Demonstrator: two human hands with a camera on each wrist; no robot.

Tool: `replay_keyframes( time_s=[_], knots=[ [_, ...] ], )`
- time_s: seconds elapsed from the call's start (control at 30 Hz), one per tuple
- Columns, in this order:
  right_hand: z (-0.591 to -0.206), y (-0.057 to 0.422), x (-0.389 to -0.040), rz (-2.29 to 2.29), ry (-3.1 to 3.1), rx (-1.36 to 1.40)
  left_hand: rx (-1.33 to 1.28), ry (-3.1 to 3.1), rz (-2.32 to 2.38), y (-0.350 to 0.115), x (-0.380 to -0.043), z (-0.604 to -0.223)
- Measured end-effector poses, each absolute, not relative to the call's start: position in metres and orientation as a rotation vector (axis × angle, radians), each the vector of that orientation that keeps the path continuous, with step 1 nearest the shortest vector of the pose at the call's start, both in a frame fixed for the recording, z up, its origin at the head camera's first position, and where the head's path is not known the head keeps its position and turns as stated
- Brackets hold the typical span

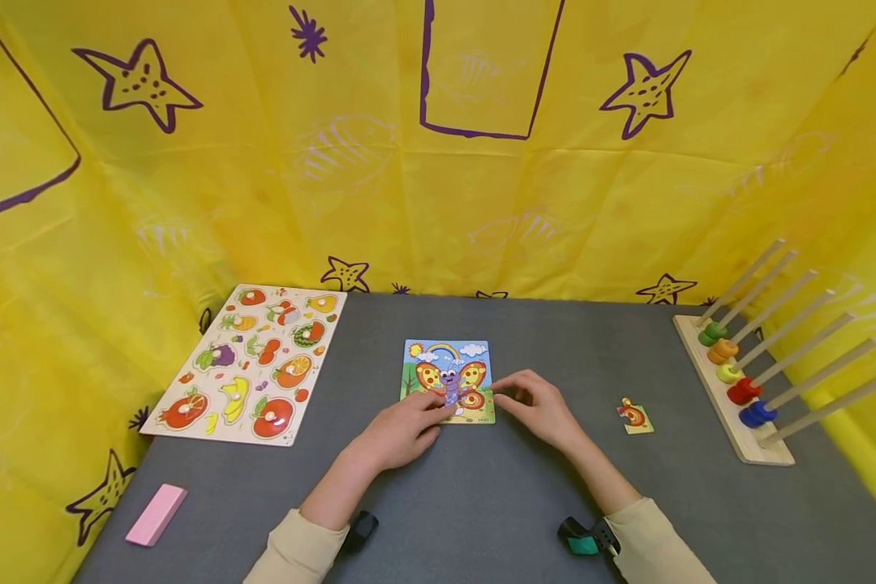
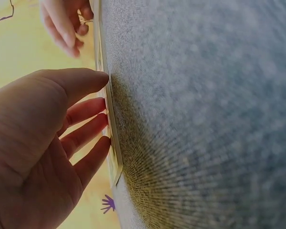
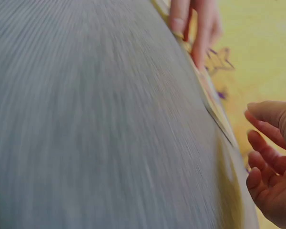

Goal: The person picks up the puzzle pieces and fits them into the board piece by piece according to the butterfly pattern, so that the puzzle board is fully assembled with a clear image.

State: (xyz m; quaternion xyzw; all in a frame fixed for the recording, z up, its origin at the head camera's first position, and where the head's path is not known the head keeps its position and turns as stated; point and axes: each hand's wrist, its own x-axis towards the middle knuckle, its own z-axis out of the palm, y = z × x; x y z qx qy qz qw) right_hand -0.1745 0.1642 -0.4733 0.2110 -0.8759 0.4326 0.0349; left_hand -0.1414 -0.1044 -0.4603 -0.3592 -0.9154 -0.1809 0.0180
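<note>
A square butterfly jigsaw puzzle (image 1: 448,357) lies flat on the dark grey table. My left hand (image 1: 405,430) rests on its lower left part with fingers extended, covering that corner of the picture. In the left wrist view the fingertips (image 2: 101,123) and thumb of this hand meet the board's thin edge. Beside the puzzle's right edge is my right hand (image 1: 543,410), its fingers loosely bent and thumb near the index finger. Nothing shows between them in the right wrist view, where the hand (image 3: 274,157) appears apart from the board. Farther right lies a loose jigsaw piece (image 1: 637,418).
At the left lies a wooden fruit peg board (image 1: 219,422). A pink block (image 1: 156,515) sits near the table's left edge. On the right stands a wooden peg stacker (image 1: 730,418) with tall rods and coloured rings. A yellow patterned cloth (image 1: 380,211) hangs behind the table.
</note>
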Motion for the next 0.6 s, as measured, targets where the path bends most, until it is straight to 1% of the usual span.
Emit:
replay_keyframes(
  time_s=[0.2, 0.6],
  knots=[
    [-0.472, 0.208, -0.164, 1.257, -2.691, 0.477, -1.111, -2.845, -0.555, -0.104, -0.141, -0.46],
    [-0.466, 0.307, -0.144, 1.006, -2.786, 0.262, -1.1, -2.861, -0.558, -0.104, -0.14, -0.46]
  ],
)
